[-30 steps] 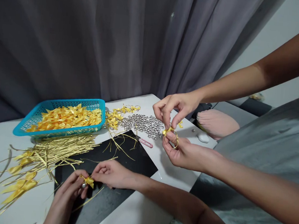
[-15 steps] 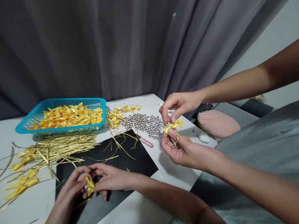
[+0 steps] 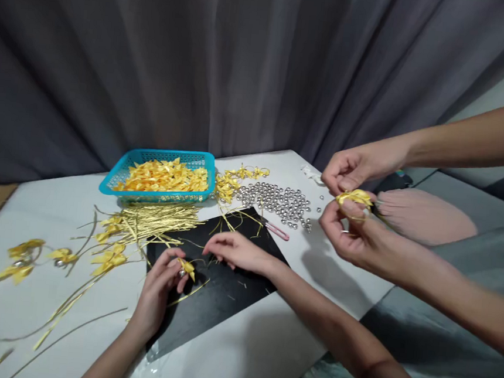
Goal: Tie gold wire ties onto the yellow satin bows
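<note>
My left hand (image 3: 161, 290) holds a small yellow ribbon flower (image 3: 186, 268) with a silver bead, over the black mat (image 3: 225, 298). To its right, my right hand (image 3: 240, 251) pinches the thin gold cord that runs from the flower. Gold cords (image 3: 161, 222) lie in a bundle beyond my hands. Behind them stands a blue basket (image 3: 211, 179) of yellow ribbon pieces (image 3: 165, 176). Silver beads (image 3: 277, 200) are spread right of the basket, near a pink-handled tool (image 3: 277, 231).
At the right, another person's two hands (image 3: 350, 221) work on a yellow ribbon flower above the white table (image 3: 283, 333). Finished flowers on cords (image 3: 25, 257) lie at the left. A grey curtain (image 3: 201, 61) hangs behind the table.
My right hand has moved away from my left hand, to the right and up, drawing the cord out. The camera view has turned left. The other person's hands remain at their flower.
</note>
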The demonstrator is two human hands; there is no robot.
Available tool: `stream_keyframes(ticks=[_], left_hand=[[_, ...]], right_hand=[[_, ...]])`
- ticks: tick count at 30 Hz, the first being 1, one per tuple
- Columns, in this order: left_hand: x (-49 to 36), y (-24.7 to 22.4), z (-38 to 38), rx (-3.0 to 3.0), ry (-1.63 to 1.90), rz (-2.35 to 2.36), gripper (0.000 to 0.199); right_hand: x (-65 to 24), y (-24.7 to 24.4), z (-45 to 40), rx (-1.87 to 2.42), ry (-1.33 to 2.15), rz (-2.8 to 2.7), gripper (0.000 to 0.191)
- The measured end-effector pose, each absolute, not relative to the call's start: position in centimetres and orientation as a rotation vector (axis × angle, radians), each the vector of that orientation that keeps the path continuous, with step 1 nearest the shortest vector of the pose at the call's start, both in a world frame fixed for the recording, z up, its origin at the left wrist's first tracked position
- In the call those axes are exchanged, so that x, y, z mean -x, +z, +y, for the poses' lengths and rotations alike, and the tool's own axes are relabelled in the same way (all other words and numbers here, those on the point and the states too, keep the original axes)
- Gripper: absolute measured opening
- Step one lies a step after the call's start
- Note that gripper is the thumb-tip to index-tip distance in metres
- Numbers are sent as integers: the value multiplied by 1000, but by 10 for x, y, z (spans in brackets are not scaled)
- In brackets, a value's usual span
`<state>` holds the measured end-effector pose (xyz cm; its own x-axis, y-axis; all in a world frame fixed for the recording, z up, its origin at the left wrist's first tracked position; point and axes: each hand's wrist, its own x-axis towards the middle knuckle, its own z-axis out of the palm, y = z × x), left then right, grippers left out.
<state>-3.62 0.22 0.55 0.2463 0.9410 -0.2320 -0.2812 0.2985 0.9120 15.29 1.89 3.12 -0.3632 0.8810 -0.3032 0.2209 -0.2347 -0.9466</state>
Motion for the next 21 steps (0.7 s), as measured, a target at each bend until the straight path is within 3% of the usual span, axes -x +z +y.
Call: stream_keyframes(ticks=[7,11,15,21], left_hand=[[37,4,4,-868,991,899,27],[38,2,4,-866,962,861,28],[40,0,5,-862,962,889,28],[41,-2,4,-1052,919,939,24]], right_hand=[[-161,36,28,1344,1431,-1490,15],[-143,27,19,1178,1741,-1597,59],[-141,29,20,1229,1864,-1702,29],[-181,57,34,1224,1580,-1999,31]])
